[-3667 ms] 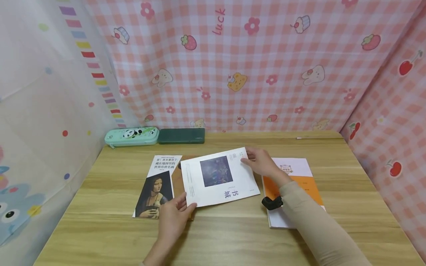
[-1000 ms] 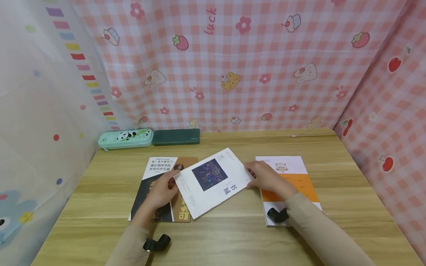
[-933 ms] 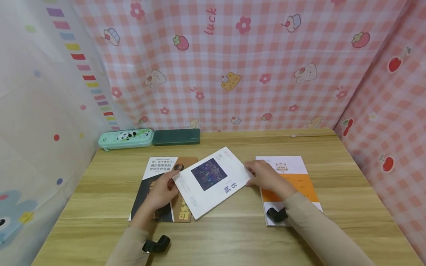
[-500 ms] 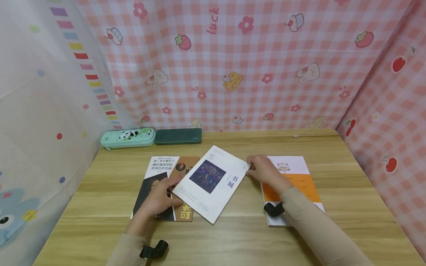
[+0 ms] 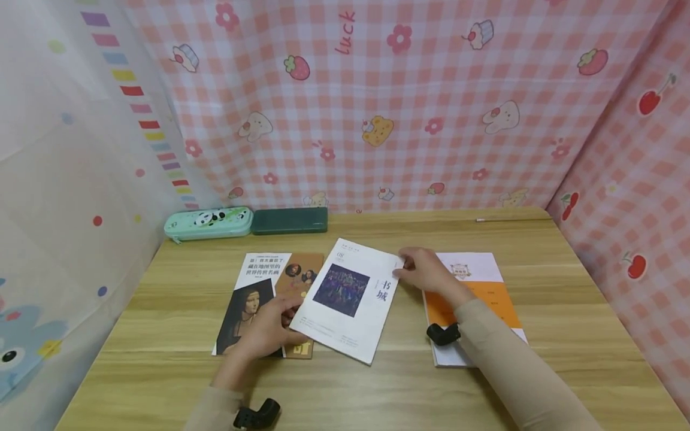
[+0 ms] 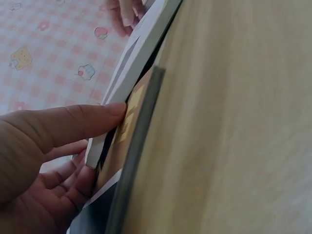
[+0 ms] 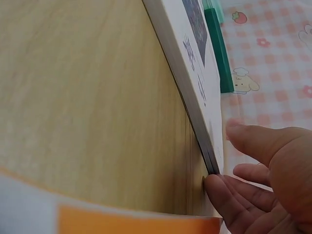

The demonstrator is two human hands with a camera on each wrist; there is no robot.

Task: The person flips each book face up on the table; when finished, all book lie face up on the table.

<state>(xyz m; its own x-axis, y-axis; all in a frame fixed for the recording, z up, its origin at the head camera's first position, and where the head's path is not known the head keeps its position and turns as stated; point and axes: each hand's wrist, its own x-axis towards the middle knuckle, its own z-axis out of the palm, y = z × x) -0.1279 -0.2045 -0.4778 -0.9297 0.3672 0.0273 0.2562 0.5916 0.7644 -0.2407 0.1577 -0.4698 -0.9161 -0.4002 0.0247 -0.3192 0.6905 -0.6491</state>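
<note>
In the head view a white softcover book (image 5: 345, 299) with a dark square picture is held over the middle of the table, slightly turned. My left hand (image 5: 269, 328) grips its lower left corner, thumb (image 6: 105, 119) along the edge and fingers beneath in the left wrist view. At the upper right corner is my right hand (image 5: 428, 272); its fingertips (image 7: 219, 187) reach under the corner, with the thumb on the cover side. Beneath my left hand lies a book with a portrait cover (image 5: 250, 308), partly covered by the white book.
An orange and white book (image 5: 474, 293) lies to the right, under my right forearm. A mint panda pencil case (image 5: 209, 222) and a dark green case (image 5: 290, 221) stand at the back left. A thin pencil (image 5: 512, 219) lies near the back right edge.
The white book has turned counterclockwise from a sideways slant to nearly upright. My left hand has slid nearer along with its corner, uncovering the portrait, while the right hand has shifted slightly away.
</note>
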